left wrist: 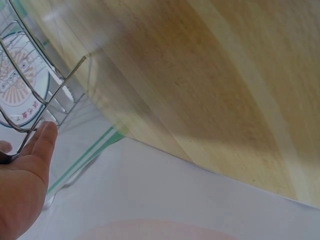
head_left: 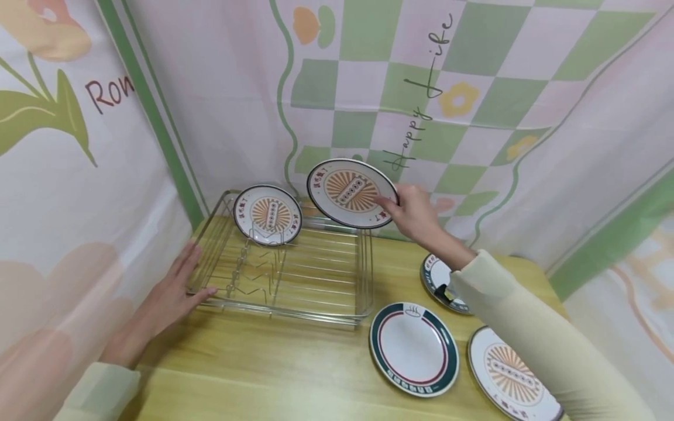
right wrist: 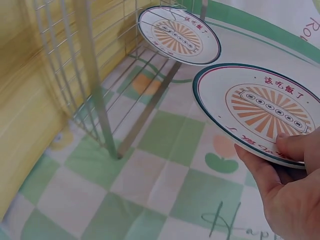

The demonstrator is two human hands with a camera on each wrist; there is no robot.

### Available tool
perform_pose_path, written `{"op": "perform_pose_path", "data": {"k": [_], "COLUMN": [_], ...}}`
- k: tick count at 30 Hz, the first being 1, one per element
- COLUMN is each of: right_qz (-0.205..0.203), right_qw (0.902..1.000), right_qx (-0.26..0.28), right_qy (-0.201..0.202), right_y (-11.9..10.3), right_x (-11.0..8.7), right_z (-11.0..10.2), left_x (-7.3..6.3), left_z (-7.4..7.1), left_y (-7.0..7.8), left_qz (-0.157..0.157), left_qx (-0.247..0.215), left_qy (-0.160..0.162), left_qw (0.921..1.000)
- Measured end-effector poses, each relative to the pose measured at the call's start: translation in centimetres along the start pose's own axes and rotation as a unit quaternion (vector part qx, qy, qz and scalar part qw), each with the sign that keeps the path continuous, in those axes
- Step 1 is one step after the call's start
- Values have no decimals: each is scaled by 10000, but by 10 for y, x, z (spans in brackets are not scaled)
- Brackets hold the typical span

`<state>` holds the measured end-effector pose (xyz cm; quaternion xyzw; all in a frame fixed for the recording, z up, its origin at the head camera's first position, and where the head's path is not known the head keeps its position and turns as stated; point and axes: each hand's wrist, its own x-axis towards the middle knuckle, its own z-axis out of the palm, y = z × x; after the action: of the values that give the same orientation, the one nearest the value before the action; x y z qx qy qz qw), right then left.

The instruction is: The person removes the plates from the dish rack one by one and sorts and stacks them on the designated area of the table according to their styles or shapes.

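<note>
My right hand [head_left: 416, 213] pinches a white plate [head_left: 339, 187] by its edge, thumb on the printed face, fingers beneath. It carries an orange sunburst and red characters, and is held tilted above the right back part of a wire dish rack [head_left: 316, 304]. A matching plate [head_left: 268, 213] leans upright in the rack's left back part, behind wire dividers. My left hand [head_left: 174, 292] holds the rack's front left corner, with its thumb along the front and fingers along the left side. In the right wrist view, the held plate [right wrist: 250, 105] appears near the racked plate [right wrist: 180, 37].
On the wooden table [head_left: 284, 362], right of the rack, lie a green-rimmed plate [head_left: 413, 351], another sunburst plate [head_left: 505, 368] and a smaller plate [head_left: 437, 272] with a dark object [head_left: 444, 292] on it, partly behind the right sleeve. Printed cloth [head_left: 237, 88] hangs behind.
</note>
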<state>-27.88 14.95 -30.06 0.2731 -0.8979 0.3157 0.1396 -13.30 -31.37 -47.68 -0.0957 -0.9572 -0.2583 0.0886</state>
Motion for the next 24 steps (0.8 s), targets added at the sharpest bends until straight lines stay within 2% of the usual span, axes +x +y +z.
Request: {"op": "perform_pose_path", "data": {"k": [7,14,19,24], "right_qz": [-6,-204,76,725], "right_qw": [9995,9972,9975,9950], "right_qx": [-323,-631,-655,-682], "right_qy": [39,357,246,-13], "right_y": [5,19,37,54], "right_x": [-27,-60,-91,-124], "right_z": [-26,-51,-67,-84], "left_x": [-1,-1,0,0], "left_z": [-1,-2,-2,-2], "left_y": [1,1,1,1], "left_qz": [-28,0,-12,-42], "left_qx": [-5,29,28,26], "left_qy": [-26,-3,-15,-49], "left_qw": [10000,10000,10000,10000]}}
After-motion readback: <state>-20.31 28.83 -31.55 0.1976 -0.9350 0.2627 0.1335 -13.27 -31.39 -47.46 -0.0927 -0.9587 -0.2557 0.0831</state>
